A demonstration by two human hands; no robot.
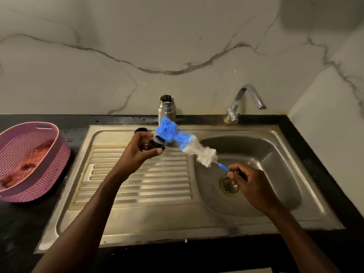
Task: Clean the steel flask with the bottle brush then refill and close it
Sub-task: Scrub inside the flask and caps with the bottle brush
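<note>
The steel flask stands upright and uncapped at the back rim of the sink, mouth open. My left hand holds a dark stopper in the air above the draining board, just in front of the flask. Another dark cap sits behind my left hand on the sink's rim. My right hand grips the thin handle of the bottle brush over the basin. Its blue and white bristle head slants up to the left, and the blue tip touches the stopper and overlaps the flask's lower body.
The steel sink has a ribbed draining board on the left and a basin with a drain on the right. A tap stands shut at the back right. A pink basket with a red cloth sits on the black counter, left.
</note>
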